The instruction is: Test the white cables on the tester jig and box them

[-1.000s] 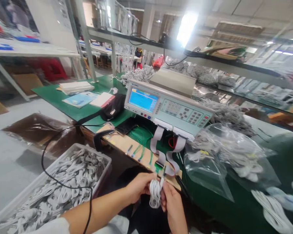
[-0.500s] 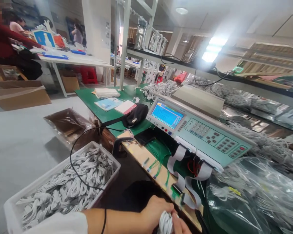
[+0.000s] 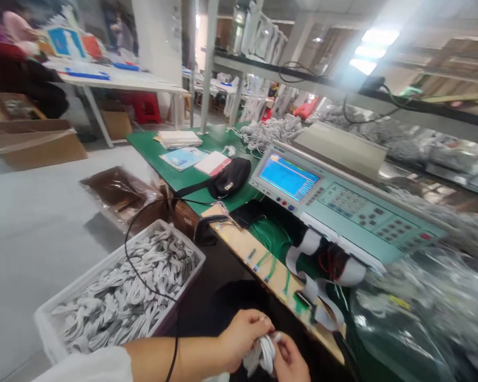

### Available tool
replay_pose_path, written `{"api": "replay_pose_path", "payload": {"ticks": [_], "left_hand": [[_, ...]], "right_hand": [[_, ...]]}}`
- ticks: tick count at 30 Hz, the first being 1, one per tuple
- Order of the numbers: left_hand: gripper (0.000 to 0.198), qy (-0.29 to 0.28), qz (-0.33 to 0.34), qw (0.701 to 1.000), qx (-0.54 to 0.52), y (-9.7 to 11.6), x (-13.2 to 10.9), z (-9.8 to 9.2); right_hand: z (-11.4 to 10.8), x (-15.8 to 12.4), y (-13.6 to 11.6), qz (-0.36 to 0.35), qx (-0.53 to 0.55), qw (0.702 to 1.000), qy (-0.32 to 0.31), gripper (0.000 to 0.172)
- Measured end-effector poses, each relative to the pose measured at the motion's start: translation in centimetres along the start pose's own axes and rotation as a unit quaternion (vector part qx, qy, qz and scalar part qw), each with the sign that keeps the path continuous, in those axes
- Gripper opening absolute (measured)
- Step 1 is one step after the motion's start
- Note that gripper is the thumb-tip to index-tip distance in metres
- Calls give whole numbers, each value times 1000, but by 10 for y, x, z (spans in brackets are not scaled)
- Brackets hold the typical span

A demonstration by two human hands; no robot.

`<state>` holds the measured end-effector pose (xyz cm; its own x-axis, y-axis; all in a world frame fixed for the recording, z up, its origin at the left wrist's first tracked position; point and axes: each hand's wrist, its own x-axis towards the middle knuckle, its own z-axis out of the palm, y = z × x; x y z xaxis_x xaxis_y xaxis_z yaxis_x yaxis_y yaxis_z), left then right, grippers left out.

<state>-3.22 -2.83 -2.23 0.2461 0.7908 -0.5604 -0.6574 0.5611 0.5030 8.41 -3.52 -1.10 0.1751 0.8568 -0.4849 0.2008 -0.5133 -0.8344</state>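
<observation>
Low in the head view, my left hand (image 3: 245, 337) reaches in from the left, its fingers closed on a coiled white cable (image 3: 266, 354). My right hand (image 3: 290, 356) grips the same bundle from the other side, thumb and fingers pinched near its top. The coil hangs between both hands, its lower end partly hidden by them. Just beyond is a wooden test board (image 3: 239, 241) with small connectors and green wires. Behind the board stands a tester (image 3: 342, 204) with a lit blue screen, joined by grey ribbon cables (image 3: 310, 244).
A white bin (image 3: 48, 329) full of coiled cables stands at left, with a thin black cord (image 3: 129, 260) crossing over it. A black pouch (image 3: 233, 178) and notebooks (image 3: 181, 158) lie on the green table (image 3: 143, 143). Plastic bags (image 3: 398, 313) sit at right; people work at the back left.
Both hands have risen slightly with the coiled cable, and more of my right hand shows. The camera has shifted, so the bin and tester sit further right in view.
</observation>
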Motion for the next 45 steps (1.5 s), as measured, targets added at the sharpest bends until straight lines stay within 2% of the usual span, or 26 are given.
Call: {"api": "replay_pose_path", "payload": {"ticks": [4,8,11,15,20,24,27,34,39,41,45], "left_hand": [[38,-34,18,998,51,-7,-5,7],[43,-59,-20,996,62,-14,1,16],[44,-89,-41,991,92,-17,7,22],[44,-113,-35,987,109,-11,12,30],[38,-93,-27,986,134,-2,10,40],[28,-58,-25,993,103,-3,9,44],[27,-65,-34,993,95,-4,11,45],[25,-66,-43,986,148,-7,19,48],[24,4,11,992,122,-10,23,48],[25,16,24,993,115,-11,21,48],[25,-30,1,992,126,-11,18,47]], "right_hand": [[-21,-8,-3,1,-29,999,35,28],[-37,-13,0,-36,36,995,85,33],[-45,-13,-2,-23,78,994,72,33],[-52,-8,-10,-27,98,993,54,33],[-56,-2,-16,-38,131,990,22,30],[-51,0,-13,-29,206,978,-18,28],[-47,3,-9,-49,256,965,-5,26],[-56,3,-11,-42,190,981,-12,29],[-56,-4,-9,-66,142,988,-8,32],[-55,-5,-6,-62,128,990,-5,32],[-55,-4,-1,-49,145,988,-14,30]]}}
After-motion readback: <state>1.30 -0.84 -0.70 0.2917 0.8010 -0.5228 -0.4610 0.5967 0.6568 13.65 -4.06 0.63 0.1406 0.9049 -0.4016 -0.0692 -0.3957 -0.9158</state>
